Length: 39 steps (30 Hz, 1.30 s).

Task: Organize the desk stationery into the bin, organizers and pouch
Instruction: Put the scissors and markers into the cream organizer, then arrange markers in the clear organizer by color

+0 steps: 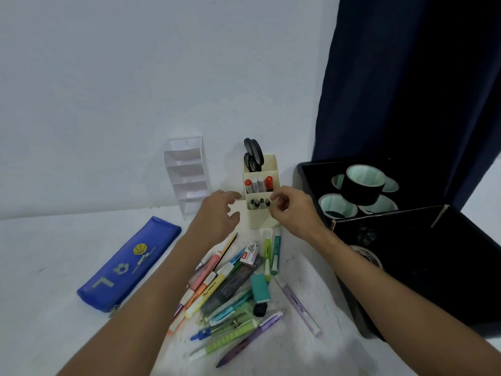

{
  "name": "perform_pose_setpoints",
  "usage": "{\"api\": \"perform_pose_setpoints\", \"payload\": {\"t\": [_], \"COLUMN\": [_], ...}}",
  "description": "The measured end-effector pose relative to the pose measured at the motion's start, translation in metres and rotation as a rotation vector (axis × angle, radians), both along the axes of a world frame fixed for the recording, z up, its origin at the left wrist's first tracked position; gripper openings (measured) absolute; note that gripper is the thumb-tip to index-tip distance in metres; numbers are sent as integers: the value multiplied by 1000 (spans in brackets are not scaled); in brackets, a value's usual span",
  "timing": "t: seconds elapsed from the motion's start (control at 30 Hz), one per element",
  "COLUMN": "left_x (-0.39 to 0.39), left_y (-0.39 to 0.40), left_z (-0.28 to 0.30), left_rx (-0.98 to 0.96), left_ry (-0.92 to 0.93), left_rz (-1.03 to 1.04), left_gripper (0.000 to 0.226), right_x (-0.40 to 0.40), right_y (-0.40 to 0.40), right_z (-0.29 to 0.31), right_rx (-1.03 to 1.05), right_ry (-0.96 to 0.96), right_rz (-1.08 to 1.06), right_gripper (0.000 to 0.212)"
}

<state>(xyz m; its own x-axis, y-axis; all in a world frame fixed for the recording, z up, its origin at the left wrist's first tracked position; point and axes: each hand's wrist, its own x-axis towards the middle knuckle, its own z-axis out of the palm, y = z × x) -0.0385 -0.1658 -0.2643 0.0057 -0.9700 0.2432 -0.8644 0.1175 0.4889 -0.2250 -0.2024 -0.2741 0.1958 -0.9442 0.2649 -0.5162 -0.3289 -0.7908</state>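
Nearest on the white worktop lies the loose heap of pens and highlighters, unsorted, with a staples box and a teal eraser among them; to its left the blue pouch lies flat and seemingly zipped, nothing yet in it; beyond the heap both hands flank the cream organizer, probably to steady or adjust it; the left hand is released, fingers spread and empty, just beside its left wall; the right hand pinches at the front compartment's rim, though whether it grasps anything I cannot tell; the organizer holds small dark markers in front, red-capped markers behind, scissors at the back; further left the clear tiered organizer stands empty against the wall; at right the black bin holds tape rolls.
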Motion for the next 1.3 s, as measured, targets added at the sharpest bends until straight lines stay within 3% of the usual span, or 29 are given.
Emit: {"api": "perform_pose_setpoints", "payload": {"t": [0.23,0.53,0.8,1.0,1.3], "left_x": [45,99,140,154,153], "left_y": [23,68,102,121,138], "left_z": [1,-18,-40,-46,-52], "left_rx": [28,307,591,587,529], "left_ry": [-43,-127,-289,-338,-224], "left_rz": [90,186,234,224,271], "left_gripper": [33,35,38,24,21], "right_x": [15,56,109,159,202], "right_y": [18,27,38,57,79], "right_z": [12,2,-16,-32,-45], "right_rx": [-34,2,29,-21,-131], "right_ry": [59,479,611,701,771], "right_rz": [183,593,701,789,847], "right_gripper": [10,20,24,26,19]}}
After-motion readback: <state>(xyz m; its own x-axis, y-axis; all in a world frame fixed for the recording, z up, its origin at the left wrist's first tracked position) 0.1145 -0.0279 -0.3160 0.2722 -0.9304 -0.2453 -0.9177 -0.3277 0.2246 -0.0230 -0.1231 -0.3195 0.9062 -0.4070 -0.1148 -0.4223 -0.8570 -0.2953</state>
